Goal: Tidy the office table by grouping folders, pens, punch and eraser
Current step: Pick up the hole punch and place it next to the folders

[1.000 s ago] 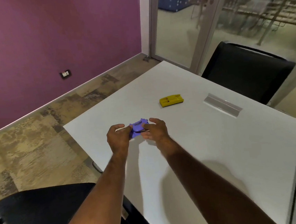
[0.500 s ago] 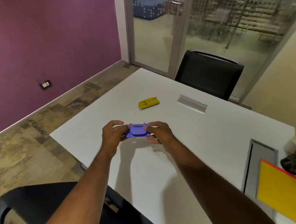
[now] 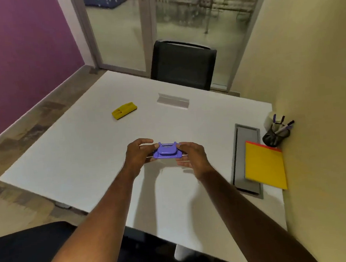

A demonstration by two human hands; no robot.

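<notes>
Farthest left of the task's things, a yellow eraser (image 3: 124, 110) lies alone on the white worktop (image 3: 75, 153), well apart from everything else and beyond the hands. Nearer the middle, the left hand (image 3: 137, 155) is curled around the left end of a purple punch (image 3: 166, 151), fingertips on its far edge, and the punch looks lifted slightly clear of the worktop, judging by the shadow under it. The right hand (image 3: 191, 156) pinches the punch's right end, thumb on the near side and fingers loosely spread beneath, so both hands are gripping the same object between them. To the right, a grey cable tray (image 3: 247, 157) is set into the worktop, and a yellow folder (image 3: 264, 165) with a red edge lies partly across it, close to the wall. Just behind the folder a dark mesh pen holder (image 3: 275, 136) stands in the corner, tilted or leaning, with several pens (image 3: 281, 125) sticking out. The likely step is carrying the punch over to that group. The risks lie there: the hold is by the ends only, so letting go with one hand too soon could let the punch tip and drop. Setting it down near the crowded corner could knock the holder and spill the pens, or nudge the folder's overhanging edge. The eraser is easy to forget.
</notes>
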